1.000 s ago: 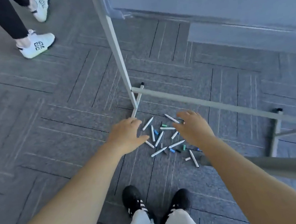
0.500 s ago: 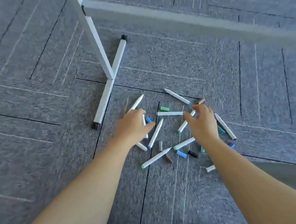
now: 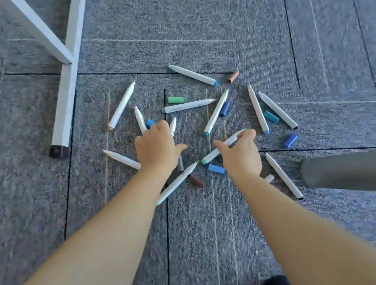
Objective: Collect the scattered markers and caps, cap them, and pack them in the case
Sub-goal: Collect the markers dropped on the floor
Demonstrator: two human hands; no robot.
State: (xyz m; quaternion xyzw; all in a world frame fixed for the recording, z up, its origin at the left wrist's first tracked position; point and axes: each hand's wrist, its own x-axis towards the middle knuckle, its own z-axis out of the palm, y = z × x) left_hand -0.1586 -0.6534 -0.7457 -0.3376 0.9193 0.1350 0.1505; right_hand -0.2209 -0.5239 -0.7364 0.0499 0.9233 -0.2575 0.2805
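Floor: grey carpet tiles (image 3: pixel 190 22) carry everything we see; the markers and caps lie loose across the middle of them.
Right hand: our right hand (image 3: pixel 241 154) pinches a white marker with a green end (image 3: pixel 221 148) between thumb and fingers, the marker slanting up to the right through the grip.
Left hand: our left hand (image 3: pixel 156 148) is down on the pile, fingers bent over two white markers (image 3: pixel 173 126), thumb stuck out to the right; we cannot tell whether it has hold of either or only rests on them.
Markers near the left hand: one long white marker (image 3: pixel 121 105) lies tilted up and to the left of the hand, another (image 3: pixel 122 157) pokes out from under the wrist, and a third (image 3: pixel 178 183) runs beneath the left forearm.
Markers further off: one (image 3: pixel 192 74) lies at the top of the scatter, one (image 3: pixel 189 105) lies nearly level just below a green cap (image 3: pixel 176 99), a pair (image 3: pixel 258 109) sits to the right, and one (image 3: pixel 283 175) lies beside our right wrist.
Caps: a brown cap (image 3: pixel 233 76) sits just beside the top marker's end, a dark blue cap (image 3: pixel 225 108) touches a slanting marker, a teal cap (image 3: pixel 271 117) lies between the pair on the right, a blue cap (image 3: pixel 290 140) lies apart at the right, a light blue cap (image 3: pixel 216 168) sits just below the held marker, and a dark brown cap (image 3: pixel 196 181) lies near the left forearm.
Case: not in our view.
Surroundings: a white metal frame foot (image 3: pixel 65 86) stands at the upper left, and a grey bar (image 3: pixel 358 172) enters from the right edge.
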